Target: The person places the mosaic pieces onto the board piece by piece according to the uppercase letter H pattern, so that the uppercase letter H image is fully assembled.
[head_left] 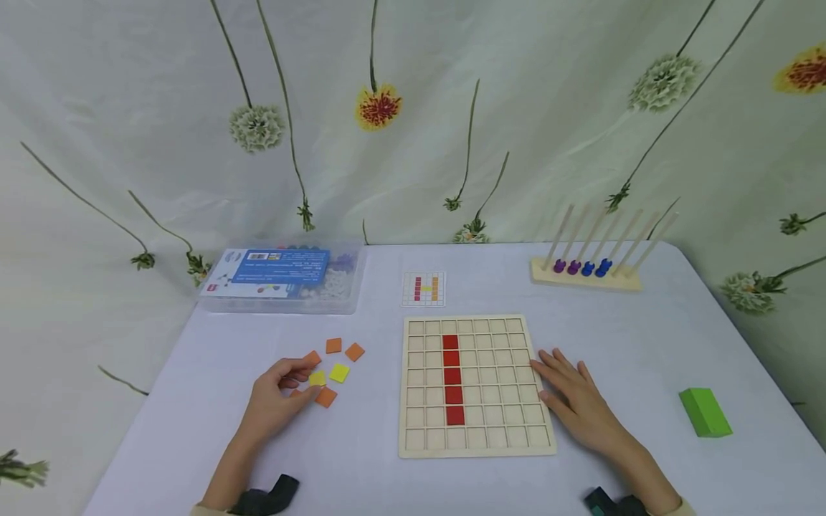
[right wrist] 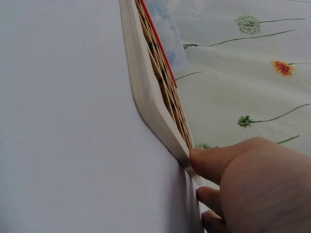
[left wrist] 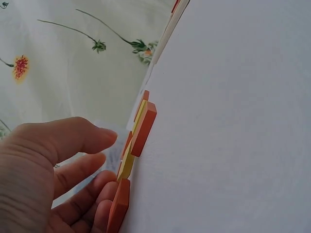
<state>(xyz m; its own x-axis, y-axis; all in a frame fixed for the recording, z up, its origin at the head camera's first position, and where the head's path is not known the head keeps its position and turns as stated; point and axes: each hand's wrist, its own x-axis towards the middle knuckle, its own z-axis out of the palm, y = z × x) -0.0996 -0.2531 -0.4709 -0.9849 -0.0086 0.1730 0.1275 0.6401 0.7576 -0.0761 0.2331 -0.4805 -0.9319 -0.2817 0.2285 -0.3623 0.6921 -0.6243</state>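
Note:
My left hand (head_left: 281,398) is among small square tiles, thumb and fingers apart around a yellow tile (head_left: 317,378). In the left wrist view a gap shows between the thumb and index fingertips, with nothing pinched. Another yellow tile (head_left: 339,373) and several orange tiles (head_left: 325,397) lie about that hand, one partly hidden under it. On the right edge of the wooden grid board (head_left: 477,449) rest the fingertips of my right hand (head_left: 576,401), its thumb against the rim in the right wrist view. A column of red tiles (head_left: 454,376) fills several cells left of the board's middle.
A pattern card (head_left: 424,289) lies behind the board. At the back left is a clear plastic case (head_left: 284,281) with a blue label. A wooden peg stand (head_left: 586,276) with purple and blue beads is at the back right, a green block (head_left: 705,413) at the far right.

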